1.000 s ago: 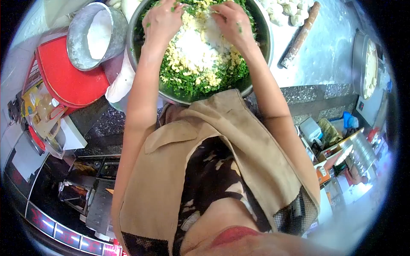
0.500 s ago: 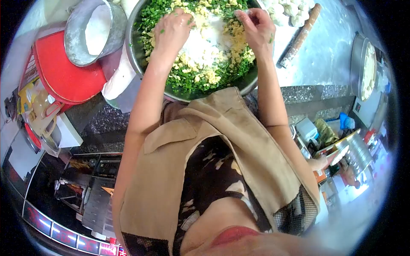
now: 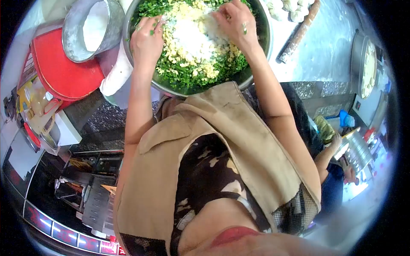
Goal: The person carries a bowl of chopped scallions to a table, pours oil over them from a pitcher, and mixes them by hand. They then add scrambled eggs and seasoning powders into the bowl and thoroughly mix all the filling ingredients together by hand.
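A large metal bowl [image 3: 261, 51] in front of me holds chopped greens [image 3: 183, 79], crumbled yellow egg-like bits [image 3: 209, 70] and a white powdery heap [image 3: 188, 34] in the middle. My left hand [image 3: 147, 40] rests on the greens along the bowl's left side, its fingers bent inward with green flecks on them. Over the right part of the mix, my right hand [image 3: 240, 25] is curled, thumb and fingers close together beside the white heap. A green scrap sticks to its back. Whatever lies within the fingers of either hand is hidden.
A metal pot [image 3: 74, 40] with white contents stands left, by a red stool-like seat [image 3: 64, 70]. Right of the bowl lie a rolling pin [image 3: 301, 32] and dough pieces [image 3: 290, 6]. Farther right is a round pan [image 3: 356, 64]. Another person's arm [image 3: 326, 158] shows at lower right.
My left hand has moved left toward the bowl's side; my right hand has shifted left and up, nearer the white heap. The other person has come further into view at right.
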### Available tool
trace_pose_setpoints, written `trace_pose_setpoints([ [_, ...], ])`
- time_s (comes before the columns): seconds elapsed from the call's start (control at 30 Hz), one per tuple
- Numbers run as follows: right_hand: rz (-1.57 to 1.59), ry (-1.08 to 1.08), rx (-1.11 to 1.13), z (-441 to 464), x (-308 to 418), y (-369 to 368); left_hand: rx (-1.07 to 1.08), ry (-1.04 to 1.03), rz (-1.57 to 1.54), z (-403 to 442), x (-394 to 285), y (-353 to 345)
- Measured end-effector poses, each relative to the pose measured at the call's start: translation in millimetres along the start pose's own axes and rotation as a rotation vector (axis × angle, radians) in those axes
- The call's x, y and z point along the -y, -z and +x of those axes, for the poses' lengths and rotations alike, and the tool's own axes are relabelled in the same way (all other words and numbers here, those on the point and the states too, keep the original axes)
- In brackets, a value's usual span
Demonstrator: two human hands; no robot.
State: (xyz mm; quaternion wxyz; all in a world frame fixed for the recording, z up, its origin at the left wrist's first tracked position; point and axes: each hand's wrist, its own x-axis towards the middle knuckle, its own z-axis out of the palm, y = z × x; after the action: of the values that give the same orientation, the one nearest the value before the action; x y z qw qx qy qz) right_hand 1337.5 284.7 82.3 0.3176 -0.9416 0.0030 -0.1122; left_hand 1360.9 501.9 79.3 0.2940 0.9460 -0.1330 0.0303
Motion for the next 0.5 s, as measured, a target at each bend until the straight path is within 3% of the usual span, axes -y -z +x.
trace_pose_setpoints([
  [0.07,-0.064,0.148,0.134,-20.8,4.7,-16.1,-0.029,0.092,-0.164,-10.6,-3.6,1.5],
  [0.13,0.076,0.44,0.218,-45.4,23.0,-36.5,-0.031,0.091,-0.228,-19.7,-1.5,-4.1],
  [0.2,-0.059,0.53,0.344,-70.0,42.2,-36.6,-0.104,0.057,-0.336,-21.7,-5.2,-7.0],
  [0.33,-0.324,0.406,0.431,-79.8,6.2,-12.8,-0.209,0.041,-0.36,-33.0,3.6,4.5],
  [0.37,-0.375,0.308,0.476,-73.9,-1.7,-9.3,-0.227,0.118,-0.407,-38.2,2.5,8.4],
  [0.5,-0.36,0.173,0.173,-41.8,-10.0,-21.8,-0.244,0.122,-0.408,-49.7,22.7,1.4],
])
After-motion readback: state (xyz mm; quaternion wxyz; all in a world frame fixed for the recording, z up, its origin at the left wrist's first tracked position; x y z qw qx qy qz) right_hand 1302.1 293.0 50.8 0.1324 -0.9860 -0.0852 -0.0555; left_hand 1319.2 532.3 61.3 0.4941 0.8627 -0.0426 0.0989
